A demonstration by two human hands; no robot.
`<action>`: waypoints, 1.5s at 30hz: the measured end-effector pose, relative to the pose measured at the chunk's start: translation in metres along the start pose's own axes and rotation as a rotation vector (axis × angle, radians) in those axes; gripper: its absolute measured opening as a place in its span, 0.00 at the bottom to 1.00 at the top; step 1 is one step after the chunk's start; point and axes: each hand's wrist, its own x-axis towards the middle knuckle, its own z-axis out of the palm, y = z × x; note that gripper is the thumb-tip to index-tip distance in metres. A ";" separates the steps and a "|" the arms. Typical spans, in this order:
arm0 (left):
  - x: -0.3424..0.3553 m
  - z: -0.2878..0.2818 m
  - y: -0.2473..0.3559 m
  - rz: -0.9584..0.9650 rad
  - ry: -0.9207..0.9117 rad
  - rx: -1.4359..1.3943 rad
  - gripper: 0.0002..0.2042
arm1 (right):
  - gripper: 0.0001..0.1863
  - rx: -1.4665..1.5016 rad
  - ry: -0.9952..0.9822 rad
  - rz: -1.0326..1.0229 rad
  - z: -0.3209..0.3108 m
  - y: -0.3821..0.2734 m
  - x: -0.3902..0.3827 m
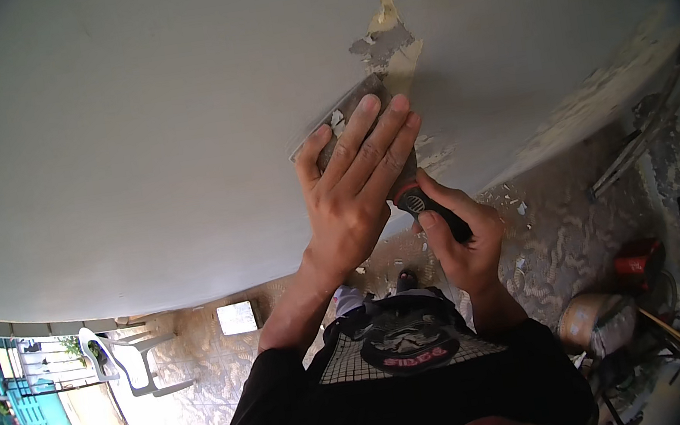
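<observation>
The left hand (351, 189) lies flat with its fingers extended and close together, pressing on the broad grey metal blade of a paint scraper (362, 118) and pinning it against the pale grey painted wall (130, 138). The right hand (463, 234) is curled tight around the scraper's black handle with a red collar (430, 207), thumb on top, just below and to the right of the left hand.

The scraper sits at the lower edge of a patch of peeled paint (385, 41), where cream and darker grey layers show through the top coat. By its look the blade is thin and springy rather than rigid, so it probably flexes under pressure; the handle is the natural grip, and the flat of the blade, away from its working edge, is the safe place to bear down. The tool seems light. The loosened paint appears brittle and likely to flake off in chips.

Both forearms rise from the lower edge of the view, the left in a black sleeve (279, 395), wrists angled up toward the wall and elbows bent close to the body.

Farther out, a wider strip of bare, crumbling wall (603, 102) runs to the right. Down left stands a white plastic chair (130, 355) on a tiled floor (207, 379) beside a blue-green gate (39, 420).
</observation>
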 end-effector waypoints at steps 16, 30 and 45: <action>0.005 -0.005 -0.008 0.028 -0.008 0.028 0.22 | 0.22 0.026 -0.016 0.024 0.004 0.006 -0.002; 0.026 -0.014 -0.004 0.008 0.050 0.000 0.23 | 0.23 0.036 0.003 -0.035 0.009 -0.005 0.011; 0.012 -0.011 -0.011 0.046 0.025 0.067 0.19 | 0.23 0.067 -0.017 0.013 0.009 -0.003 0.003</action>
